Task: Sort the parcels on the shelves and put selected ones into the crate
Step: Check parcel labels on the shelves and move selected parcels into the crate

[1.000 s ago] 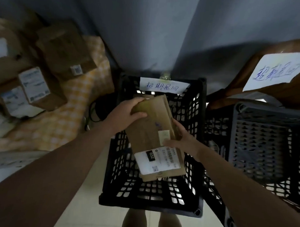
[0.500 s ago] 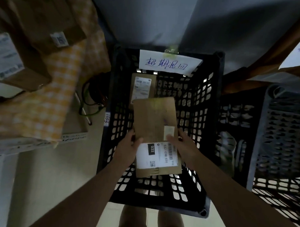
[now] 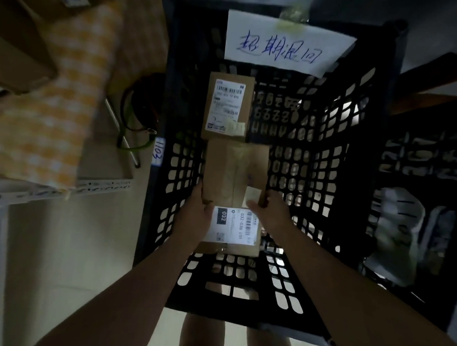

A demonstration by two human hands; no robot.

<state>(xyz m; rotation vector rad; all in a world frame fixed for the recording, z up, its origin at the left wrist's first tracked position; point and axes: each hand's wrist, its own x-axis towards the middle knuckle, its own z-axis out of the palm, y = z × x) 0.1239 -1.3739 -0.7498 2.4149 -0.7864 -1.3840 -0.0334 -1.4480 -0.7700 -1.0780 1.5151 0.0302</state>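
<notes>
A long brown cardboard parcel with a white label marked 032 lies low inside the black lattice crate. My left hand grips its left edge and my right hand grips its right edge, thumbs on top. A second brown parcel with a white shipping label lies just beyond it in the crate. A handwritten paper sign is taped to the crate's far wall.
A shelf at left carries a yellow checked cloth and cardboard boxes. A cable lies beside the crate. Another dark crate at right holds a white item. Pale floor lies below.
Both hands have lowered the long parcel deeper into the crate. My left hand slid from its far end to its near left edge. The view moved closer, revealing the second parcel.
</notes>
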